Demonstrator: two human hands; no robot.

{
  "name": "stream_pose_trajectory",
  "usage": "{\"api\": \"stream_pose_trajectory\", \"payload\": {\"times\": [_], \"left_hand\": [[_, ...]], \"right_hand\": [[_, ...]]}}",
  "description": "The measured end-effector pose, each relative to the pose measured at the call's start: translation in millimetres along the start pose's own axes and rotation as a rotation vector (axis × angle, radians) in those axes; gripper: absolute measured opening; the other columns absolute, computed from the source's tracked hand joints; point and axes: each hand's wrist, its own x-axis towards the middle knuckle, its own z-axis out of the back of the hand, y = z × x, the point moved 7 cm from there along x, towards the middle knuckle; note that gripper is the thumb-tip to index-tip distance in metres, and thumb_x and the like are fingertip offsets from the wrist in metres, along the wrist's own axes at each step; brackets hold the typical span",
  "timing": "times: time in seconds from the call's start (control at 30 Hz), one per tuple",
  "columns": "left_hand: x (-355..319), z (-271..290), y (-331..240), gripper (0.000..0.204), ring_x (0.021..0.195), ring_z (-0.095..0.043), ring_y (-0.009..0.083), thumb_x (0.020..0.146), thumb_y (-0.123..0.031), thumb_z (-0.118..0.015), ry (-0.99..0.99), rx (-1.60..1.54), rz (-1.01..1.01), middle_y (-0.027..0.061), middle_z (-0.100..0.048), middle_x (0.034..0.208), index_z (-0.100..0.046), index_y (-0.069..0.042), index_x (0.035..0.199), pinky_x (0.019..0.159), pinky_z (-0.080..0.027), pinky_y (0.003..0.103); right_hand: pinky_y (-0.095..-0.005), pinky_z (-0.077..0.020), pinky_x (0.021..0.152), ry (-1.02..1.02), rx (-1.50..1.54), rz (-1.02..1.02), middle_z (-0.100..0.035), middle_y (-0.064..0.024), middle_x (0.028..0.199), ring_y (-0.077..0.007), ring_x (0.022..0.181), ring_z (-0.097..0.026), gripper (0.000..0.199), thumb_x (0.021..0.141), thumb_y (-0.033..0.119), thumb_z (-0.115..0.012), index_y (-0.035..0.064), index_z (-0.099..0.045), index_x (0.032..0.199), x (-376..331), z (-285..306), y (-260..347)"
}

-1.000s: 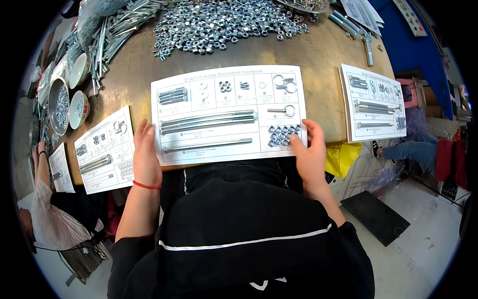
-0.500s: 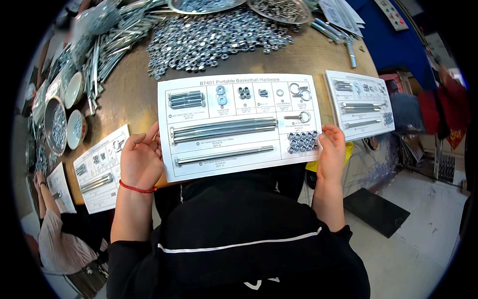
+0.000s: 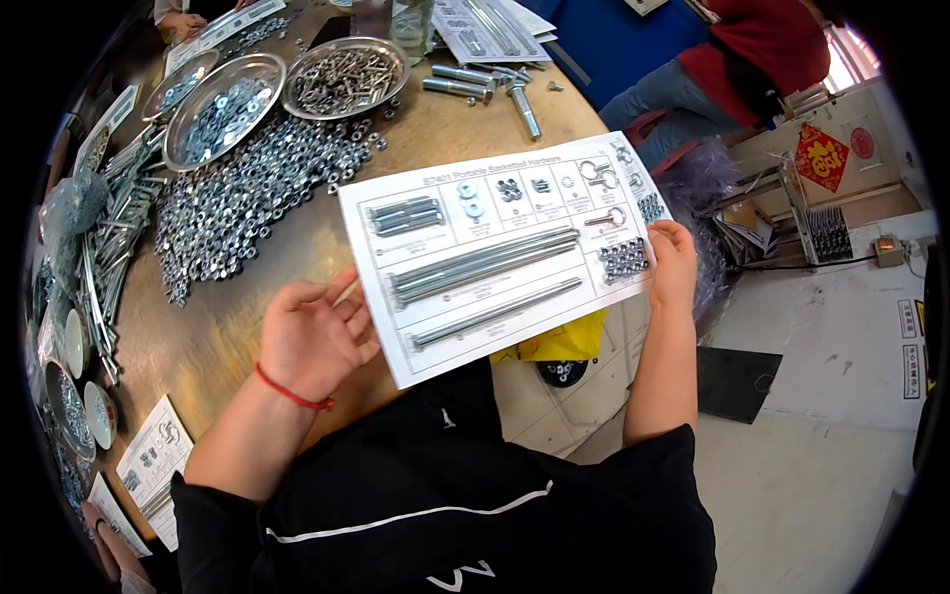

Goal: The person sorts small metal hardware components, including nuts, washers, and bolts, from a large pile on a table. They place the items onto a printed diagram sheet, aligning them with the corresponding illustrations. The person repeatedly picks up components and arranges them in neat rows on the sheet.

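Note:
A white hardware card (image 3: 465,342) is held up in front of me, tilted with its right side higher. Boxed on its face are long bolts, short bolts, washers, nuts and ring pins; I cannot tell whether they are real or printed. My left hand (image 3: 315,337), red cord at the wrist, has its palm turned up and its fingers curled against the card's left edge. At the card's right edge my right hand (image 3: 674,265) grips it, fingers bent and partly hidden. Part of another card (image 3: 648,206) shows behind its right end.
Loose nuts (image 3: 233,198) cover the wooden table (image 3: 198,346) beside long bolts (image 3: 109,247) and trays of washers (image 3: 226,111) and small fasteners (image 3: 346,77). Thick bolts (image 3: 522,107) lie farther back. Another card (image 3: 158,465) lies lower left. A person in red (image 3: 762,59) is at far right.
The held card has shifted to the right and tilted, its right side rising. My view has turned right, so the nuts and trays now appear farther left. Both hands stay at the card's edges.

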Motion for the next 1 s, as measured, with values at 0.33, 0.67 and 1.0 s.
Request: {"api": "stream_pose_trajectory", "payload": {"times": [0.33,0.67,1.0], "left_hand": [[128.6,-48.6,65.5,0.041,0.116,-0.054,0.0258,0.082,-0.020,-0.050,-0.098,-0.052,0.091,0.0104,-0.057,0.118,-0.049,-0.004,0.120,0.104,-0.039,0.051],[162.5,-50.4,86.6,0.037,0.123,-0.051,0.0268,0.081,-0.021,-0.050,-0.155,-0.048,0.084,0.0120,-0.058,0.121,-0.055,-0.003,0.113,0.111,-0.034,0.054],[161.0,-25.4,86.2,0.040,0.122,-0.052,0.0232,0.085,-0.021,-0.052,-0.063,0.001,0.051,0.0086,-0.059,0.124,-0.056,-0.007,0.121,0.108,-0.037,0.049]], "right_hand": [[-0.0251,-0.0471,0.071,-0.033,-0.149,0.054,-0.064,-0.0069,0.091,-0.0136,0.080,-0.060,0.023,0.084,0.005,-0.068,-0.0011,-0.063,0.105,159.2,60.4,-35.7],[-0.0248,-0.0475,0.068,-0.007,-0.007,0.026,-0.063,-0.0067,0.088,-0.0132,0.077,-0.060,0.020,0.084,0.003,-0.068,-0.0011,-0.062,0.103,208.0,61.8,-77.5],[-0.0251,-0.0486,0.075,0.022,-0.291,0.158,-0.067,-0.0054,0.092,-0.0119,0.081,-0.061,0.015,0.088,0.005,-0.068,-0.0018,-0.065,0.101,206.6,75.0,-84.4]]}}
